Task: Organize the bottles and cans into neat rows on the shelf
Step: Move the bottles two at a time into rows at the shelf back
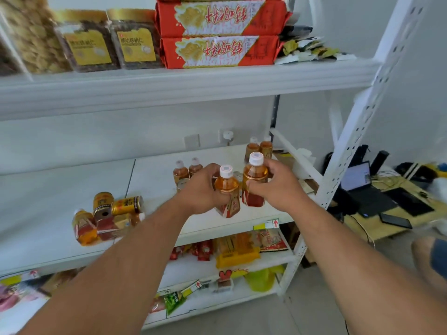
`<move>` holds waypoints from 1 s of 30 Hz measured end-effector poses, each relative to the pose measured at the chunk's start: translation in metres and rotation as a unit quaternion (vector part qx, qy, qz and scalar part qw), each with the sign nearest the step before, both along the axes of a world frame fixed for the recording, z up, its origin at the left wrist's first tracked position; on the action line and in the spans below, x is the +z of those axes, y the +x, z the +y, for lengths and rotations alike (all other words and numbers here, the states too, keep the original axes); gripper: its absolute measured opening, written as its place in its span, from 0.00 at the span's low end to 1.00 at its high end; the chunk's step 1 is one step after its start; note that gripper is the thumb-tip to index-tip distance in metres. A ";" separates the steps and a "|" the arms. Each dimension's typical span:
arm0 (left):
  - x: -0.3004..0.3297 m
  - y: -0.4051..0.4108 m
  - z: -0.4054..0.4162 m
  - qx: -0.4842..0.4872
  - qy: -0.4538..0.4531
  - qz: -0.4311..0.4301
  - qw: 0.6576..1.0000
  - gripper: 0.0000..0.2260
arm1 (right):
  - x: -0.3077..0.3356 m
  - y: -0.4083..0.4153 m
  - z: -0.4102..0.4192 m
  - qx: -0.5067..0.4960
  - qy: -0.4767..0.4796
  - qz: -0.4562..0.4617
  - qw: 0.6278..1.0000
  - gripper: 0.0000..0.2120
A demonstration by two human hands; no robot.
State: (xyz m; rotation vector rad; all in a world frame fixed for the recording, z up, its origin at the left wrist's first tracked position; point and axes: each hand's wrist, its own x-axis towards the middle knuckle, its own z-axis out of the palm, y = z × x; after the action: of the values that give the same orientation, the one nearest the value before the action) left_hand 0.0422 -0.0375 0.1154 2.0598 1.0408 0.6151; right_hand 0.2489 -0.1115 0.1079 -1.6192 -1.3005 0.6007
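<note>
Holding: we have one bottle in each hand, above the front of the middle shelf (242,223).
Left hand (203,189): fingers wrapped tight around the left bottle (227,189), white cap up, base tilted toward the shelf edge.
Right hand (278,184): fingers clamped on the right bottle (255,182), upright, sitting a bit higher than the left one.
Gap: the two bottles are just beside each other; we cannot tell if they touch.
Back pair (258,148): two bottles upright at the rear right of the shelf, side by side.
Mid pair (187,169): two more upright behind our left hand, partly hidden by it.
Can top (182,183): just beside the mid pair, mostly hidden.
Loose pile (108,218): front left of the same shelf, well apart from our hands; bottles on their sides, one gold can (127,205) lying down, another can (102,201) standing behind it.
Upper shelf: red packs (217,52) stacked, jars (113,42) to their left.
Lower shelves: snack bags (237,250), blurred.
</note>
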 end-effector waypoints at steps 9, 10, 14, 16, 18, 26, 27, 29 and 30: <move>0.000 0.054 -0.071 0.025 0.003 0.004 1.000 0.26 | 0.002 0.053 -0.065 0.026 -0.010 -0.009 1.000 0.24; -0.001 0.060 -0.077 0.022 0.004 0.002 1.000 0.25 | 0.002 0.059 -0.071 0.025 -0.010 -0.009 1.000 0.23; -0.002 0.079 -0.093 0.027 0.003 0.017 0.999 0.23 | -0.003 0.079 -0.083 0.024 -0.016 -0.008 1.000 0.23; -0.004 0.089 -0.092 0.030 -0.002 0.015 0.999 0.24 | -0.005 0.087 -0.083 0.021 -0.020 -0.012 0.999 0.24; -0.004 0.097 -0.088 0.028 -0.007 0.013 1.000 0.25 | -0.006 0.094 -0.078 0.020 -0.025 -0.018 0.999 0.27; -0.011 0.117 -0.035 0.018 -0.011 0.027 0.999 0.24 | -0.012 0.115 -0.032 0.004 -0.035 -0.012 0.999 0.25; -0.011 0.119 -0.027 0.016 -0.013 0.027 0.999 0.24 | -0.013 0.117 -0.025 0.000 -0.038 -0.013 0.999 0.25; -0.012 0.124 -0.010 0.014 -0.019 0.028 0.999 0.25 | -0.013 0.121 -0.010 -0.011 -0.044 -0.015 0.999 0.25; -0.013 0.126 -0.002 0.012 -0.021 0.028 0.999 0.26 | -0.012 0.123 -0.003 -0.015 -0.048 -0.014 0.999 0.25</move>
State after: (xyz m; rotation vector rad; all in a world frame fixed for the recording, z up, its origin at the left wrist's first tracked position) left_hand 0.1681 -0.0393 0.1026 2.0416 1.1028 0.5458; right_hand 0.3714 -0.1149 0.0955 -1.7279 -1.2837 0.6327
